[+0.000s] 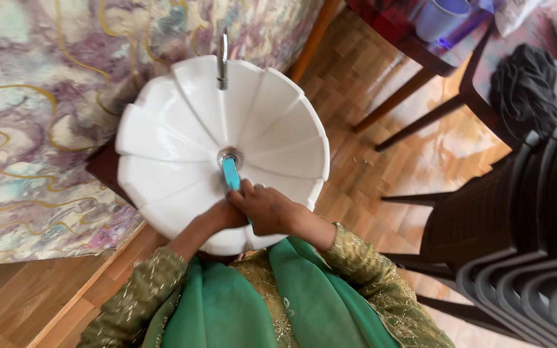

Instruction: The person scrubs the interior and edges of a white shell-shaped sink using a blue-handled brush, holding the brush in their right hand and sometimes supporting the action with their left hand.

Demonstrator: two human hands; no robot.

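Note:
A white scalloped basin (169,138) with a chrome tap (222,61) at its far rim sits below me. A turquoise handled tool (231,174) points into the drain (229,154) at the basin's centre. My right hand (269,209) is closed around the tool's near end over the basin's front rim. My left hand (222,214) presses against the right hand from the left, partly hidden under it. Whether the left hand also grips the tool I cannot tell. Green sleeves with gold embroidery cover both forearms.
A marbled purple and gold wall panel (40,116) lies left of the basin. Stacked dark plastic chairs (523,245) stand at the right. A dark wooden table (420,48) with a lilac cup (441,16) and a black cloth (525,87) is at the top right. The floor is wood parquet.

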